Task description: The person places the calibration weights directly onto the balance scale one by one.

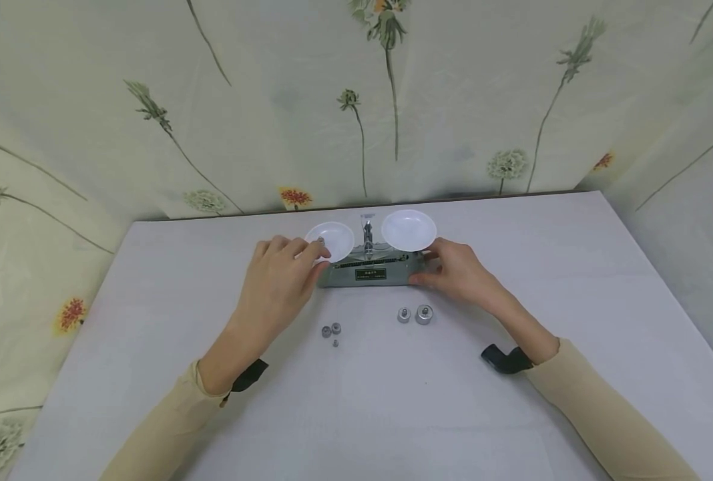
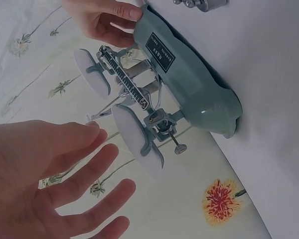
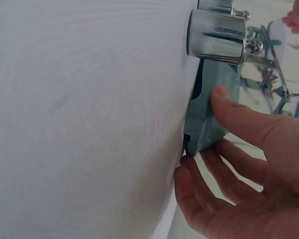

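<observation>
A grey-green balance scale [image 1: 368, 270] with two white pans stands near the table's back edge. My left hand [image 1: 281, 280] hovers beside the left pan [image 1: 340, 250], thumb and forefinger close together with nothing visible between them. A small metal weight [image 1: 321, 240] shows in that pan, just past the fingertips. From the left wrist view, the other fingers of this hand [image 2: 65, 174] are loosely spread. My right hand [image 1: 458, 274] grips the right end of the scale's base [image 3: 214, 107], thumb at the front and fingers behind. The right pan [image 1: 409, 230] sits higher than the left.
Several metal weights stand in front of the scale: a cluster of small ones [image 1: 336, 328] to the left, a medium one [image 1: 404, 314] and a larger one [image 1: 424, 314] to the right. A flowered cloth [image 1: 284, 127] hangs behind the white table [image 1: 380, 414].
</observation>
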The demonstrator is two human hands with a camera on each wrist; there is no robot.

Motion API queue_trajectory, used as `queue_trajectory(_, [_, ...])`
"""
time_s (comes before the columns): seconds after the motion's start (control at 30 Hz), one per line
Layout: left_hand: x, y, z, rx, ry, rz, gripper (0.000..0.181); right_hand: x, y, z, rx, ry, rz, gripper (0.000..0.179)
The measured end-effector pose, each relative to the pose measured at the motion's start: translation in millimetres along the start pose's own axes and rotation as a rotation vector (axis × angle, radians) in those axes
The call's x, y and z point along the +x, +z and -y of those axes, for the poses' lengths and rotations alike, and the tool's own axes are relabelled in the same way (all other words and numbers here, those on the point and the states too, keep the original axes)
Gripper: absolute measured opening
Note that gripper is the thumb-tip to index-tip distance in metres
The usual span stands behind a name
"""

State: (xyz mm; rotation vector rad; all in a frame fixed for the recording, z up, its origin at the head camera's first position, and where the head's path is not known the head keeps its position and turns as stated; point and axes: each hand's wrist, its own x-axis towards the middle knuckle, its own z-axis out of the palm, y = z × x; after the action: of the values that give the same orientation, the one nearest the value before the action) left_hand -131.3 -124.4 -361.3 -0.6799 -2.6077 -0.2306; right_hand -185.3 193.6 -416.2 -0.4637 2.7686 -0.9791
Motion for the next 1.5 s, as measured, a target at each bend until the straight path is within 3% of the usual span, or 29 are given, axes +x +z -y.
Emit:
queue_trajectory(0.7, [-17.6,3.2,-2.9,-0.03,0.012,0.056,0.01,-1.0,0.6,-0.8,0.005,-0.005,-0.006,0.06])
queue_trajectory(1.07, [-23.3,6.8,-9.8,-0.123,0.012,0.179,0.015,-0.5,0.3,0.0,0.003,-0.013,-0.008,0.06])
queue_trajectory(1.5, [-26.0,13.1,-11.0,-0.166,0.03,0.251,0.018,-0.6,0.3,-0.5,0.002,-0.005,-0.006,0.06])
